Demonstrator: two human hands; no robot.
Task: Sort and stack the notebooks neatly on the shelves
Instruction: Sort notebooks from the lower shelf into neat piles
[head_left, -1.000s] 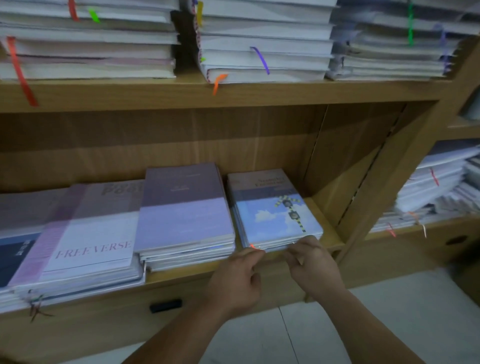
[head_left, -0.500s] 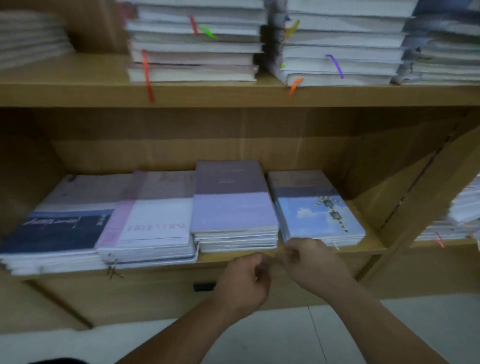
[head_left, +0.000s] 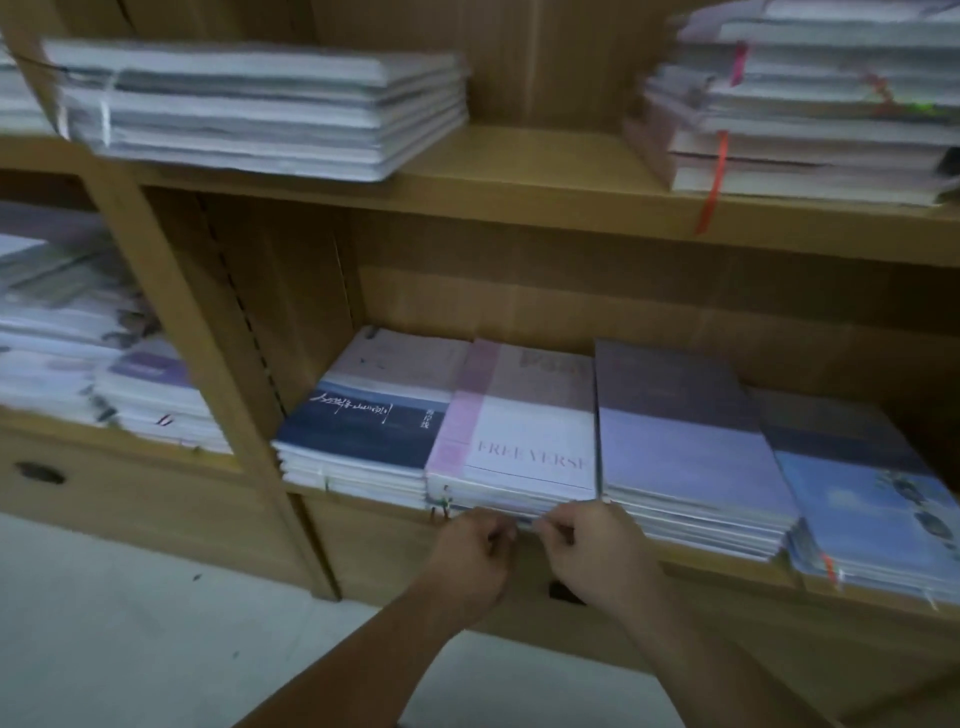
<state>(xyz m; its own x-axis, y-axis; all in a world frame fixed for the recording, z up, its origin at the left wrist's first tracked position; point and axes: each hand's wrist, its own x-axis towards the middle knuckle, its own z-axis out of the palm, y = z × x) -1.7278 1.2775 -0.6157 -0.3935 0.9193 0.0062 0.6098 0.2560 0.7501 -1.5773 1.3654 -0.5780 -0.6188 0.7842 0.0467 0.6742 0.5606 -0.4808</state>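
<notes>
Notebooks (head_left: 685, 457) lay in flat stacks on the lower shelf (head_left: 727, 569), centre and right of frame. Left hand (head_left: 475, 540) and right hand (head_left: 592, 545), fingers curled, pinched the bottom front edge of the FREEVERSE stack (head_left: 519, 431). Judged light, floppy and slick-covered; best gripped at both side edges.

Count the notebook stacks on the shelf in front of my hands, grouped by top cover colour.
Blue: 2, navy stack and sky-blue stack
Pink and white: 1, FREEVERSE stack
Purple: 1, lavender stack
Total: 4
</notes>
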